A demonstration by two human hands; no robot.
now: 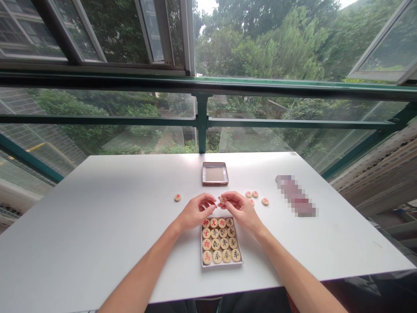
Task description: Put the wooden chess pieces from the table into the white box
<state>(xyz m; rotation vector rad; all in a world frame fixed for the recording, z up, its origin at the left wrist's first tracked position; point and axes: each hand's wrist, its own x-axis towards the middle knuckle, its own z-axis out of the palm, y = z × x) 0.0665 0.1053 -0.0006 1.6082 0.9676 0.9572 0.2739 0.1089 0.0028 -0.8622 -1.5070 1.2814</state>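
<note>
A shallow white box (202, 250) lies on the white table (97, 217) near me, packed with several round wooden chess discs (221, 239) marked in red or black. Just above its far edge, my right hand (239, 208) pinches one such disc (223, 200) between its fingertips. My left hand (197, 210) hovers beside it with curled fingers almost touching that disc; nothing shows inside it. Loose discs (252, 194) lie right of my right hand, another disc (265, 201) further right, and a lone disc (177, 197) sits to the left.
The box's dark red lid (215, 173) rests further back at the table's middle. A blurred-out oblong object (296, 201) lies to the right. Behind the table runs a green railing with glass panes (202, 121); trees and open windows lie beyond.
</note>
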